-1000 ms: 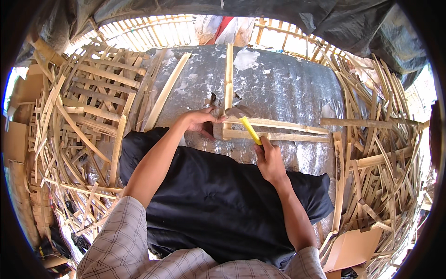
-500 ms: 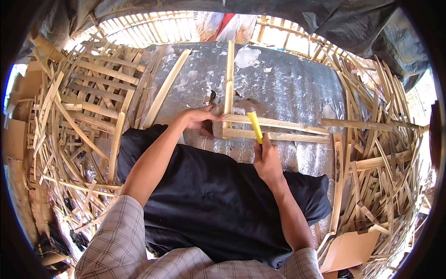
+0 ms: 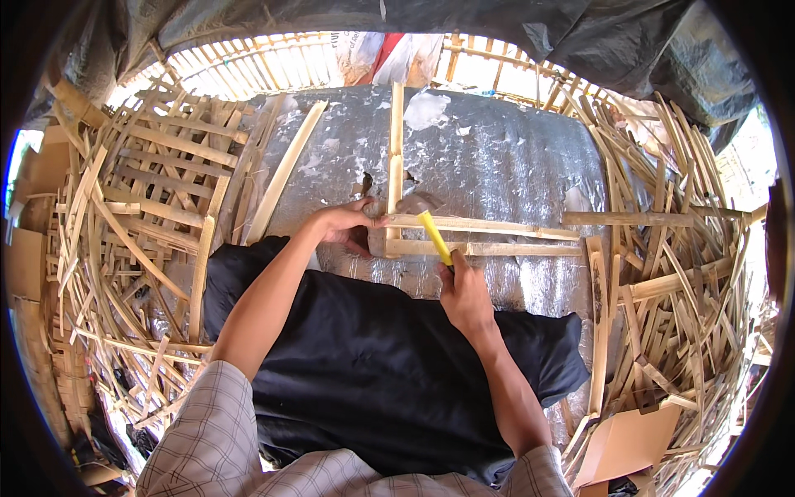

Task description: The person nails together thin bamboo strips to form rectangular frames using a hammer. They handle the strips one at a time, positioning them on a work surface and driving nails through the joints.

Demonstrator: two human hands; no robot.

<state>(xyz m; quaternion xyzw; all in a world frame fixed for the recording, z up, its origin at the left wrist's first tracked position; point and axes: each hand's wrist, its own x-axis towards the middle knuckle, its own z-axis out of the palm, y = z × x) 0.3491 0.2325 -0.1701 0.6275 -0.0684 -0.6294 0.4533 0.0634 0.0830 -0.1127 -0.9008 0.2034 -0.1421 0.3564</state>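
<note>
- Head view: a person's left hand [image 3: 344,225] is near the centre of the frame, slightly left, at the left end of the upper bamboo strip [image 3: 489,224].
- One fingertip of this hand touches that end, while other fingers bend downward; I cannot tell if the hand pinches the strip or only steadies it.
- Right hand [image 3: 465,296], just below and right of the centre, is closed around the lower part of a yellow handle of a hammer [image 3: 435,234].
- The hammer is tilted, its top leaning to the left; its dark head is blurred and appears close to the joint of the strips, but whether it touches them I cannot tell.
- An upright bamboo strip [image 3: 396,132] goes from the upper middle of the frame down to this joint.
- Lower bamboo strip [image 3: 497,249] runs to the right, beneath the upper one, and a narrow gap is between them.
- All three lie over a worn silver sheet [image 3: 530,166], which fills the middle of the frame.
- Black cloth [image 3: 381,364] covers the lower middle, below the hands.
- At the left side is a bamboo lattice [image 3: 178,145]; at the right side, a heap of bamboo pieces [image 3: 687,298].
- Brown cardboard [image 3: 627,447] is at the lower right.
</note>
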